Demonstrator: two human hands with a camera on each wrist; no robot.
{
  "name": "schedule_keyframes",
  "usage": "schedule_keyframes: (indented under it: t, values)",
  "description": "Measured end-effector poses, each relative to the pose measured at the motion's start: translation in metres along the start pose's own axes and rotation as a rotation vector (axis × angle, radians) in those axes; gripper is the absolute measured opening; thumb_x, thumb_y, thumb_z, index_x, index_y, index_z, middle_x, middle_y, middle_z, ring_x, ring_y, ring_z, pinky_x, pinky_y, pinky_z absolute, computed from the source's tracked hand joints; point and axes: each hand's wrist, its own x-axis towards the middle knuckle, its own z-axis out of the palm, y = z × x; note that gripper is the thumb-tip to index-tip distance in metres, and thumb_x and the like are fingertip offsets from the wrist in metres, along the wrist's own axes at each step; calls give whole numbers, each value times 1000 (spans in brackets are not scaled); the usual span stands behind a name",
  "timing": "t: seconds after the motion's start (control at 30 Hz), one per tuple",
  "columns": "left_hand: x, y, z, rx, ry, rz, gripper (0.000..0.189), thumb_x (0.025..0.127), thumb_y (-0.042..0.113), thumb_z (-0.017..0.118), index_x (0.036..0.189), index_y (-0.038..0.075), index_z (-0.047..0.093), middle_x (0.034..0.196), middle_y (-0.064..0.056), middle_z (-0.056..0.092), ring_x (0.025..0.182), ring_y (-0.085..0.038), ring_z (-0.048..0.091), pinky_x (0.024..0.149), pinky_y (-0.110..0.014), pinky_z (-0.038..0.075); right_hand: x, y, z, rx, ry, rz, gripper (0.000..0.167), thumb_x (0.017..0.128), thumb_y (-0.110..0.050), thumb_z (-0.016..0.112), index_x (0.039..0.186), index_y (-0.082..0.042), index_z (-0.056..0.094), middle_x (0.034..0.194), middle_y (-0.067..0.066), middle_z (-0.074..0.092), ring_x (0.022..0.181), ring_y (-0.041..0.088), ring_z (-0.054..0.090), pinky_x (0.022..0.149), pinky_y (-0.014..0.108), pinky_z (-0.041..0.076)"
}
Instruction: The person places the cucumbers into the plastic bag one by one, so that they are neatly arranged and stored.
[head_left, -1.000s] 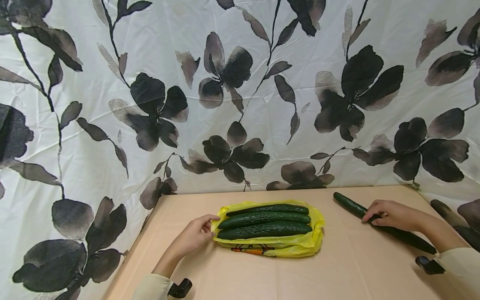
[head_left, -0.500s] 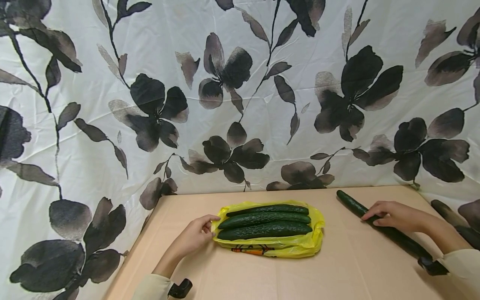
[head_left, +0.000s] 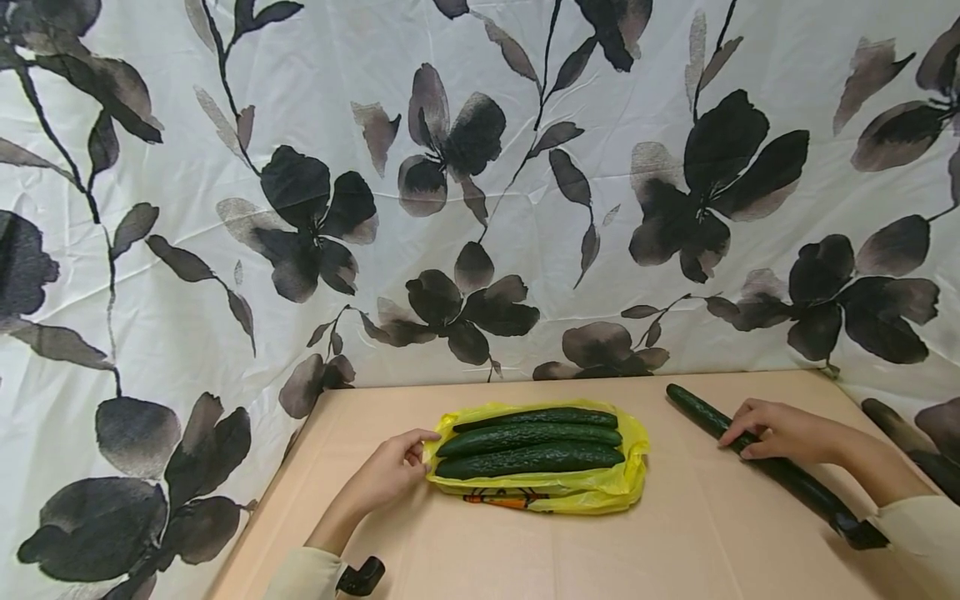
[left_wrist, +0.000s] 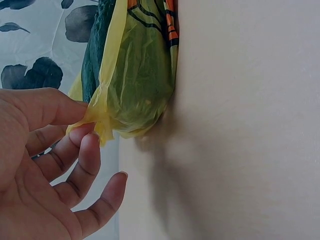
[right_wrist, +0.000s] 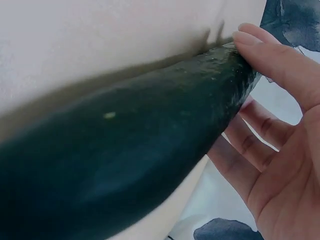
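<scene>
A yellow plastic bag [head_left: 540, 496] lies on the table with three dark green cucumbers [head_left: 528, 442] side by side in its wide mouth. My left hand [head_left: 390, 473] pinches the bag's left edge between thumb and forefinger; in the left wrist view the other fingers of that hand [left_wrist: 55, 160] curve loosely below the bag [left_wrist: 140, 85]. Over on the right, my right hand [head_left: 787, 432] grips a separate long cucumber [head_left: 798, 483] round its middle, thumb on one side and fingers on the other. That cucumber [right_wrist: 130, 135] slants across the right wrist view, close to the tabletop.
The table [head_left: 600, 558] has a pale peach cover. A white cloth with dark flowers [head_left: 450, 167] hangs right behind its back edge and along the left side. Black wrist cameras [head_left: 362, 577] sit at both sleeves.
The cucumber in my right hand has shifted slightly, its near end swinging left and toward me, now beside the black wrist camera. My left hand and the bag stay in place.
</scene>
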Motion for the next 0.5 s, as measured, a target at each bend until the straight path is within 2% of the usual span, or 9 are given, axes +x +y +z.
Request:
schedule_keyframes:
  t: [0.1,0.4,0.5]
  values:
    - [0,0,1,-5,1,-2,44,86,-6,67,130,-1,63,85,-4,54,78,-18,53,62,-24,41,0,-1,0,-6,-9,2,24,87,-17,79,110,-14,79,105,2,59,88,5,49,70,23,43]
    - [1,-1,1,-6,1,-4,44,86,-6,67,130,-1,63,85,-4,54,78,-18,52,62,-24,41,1,-6,-5,-64,-77,88,39,87,-21,78,126,-16,73,109,3,60,96,6,55,78,26,52]
    - [1,-1,1,-3,1,3,44,86,-5,67,130,-1,63,85,-4,54,78,-18,53,63,-24,43,0,-8,-6,-72,-84,78,41,87,-17,78,127,-16,72,110,4,61,97,7,56,77,28,53]
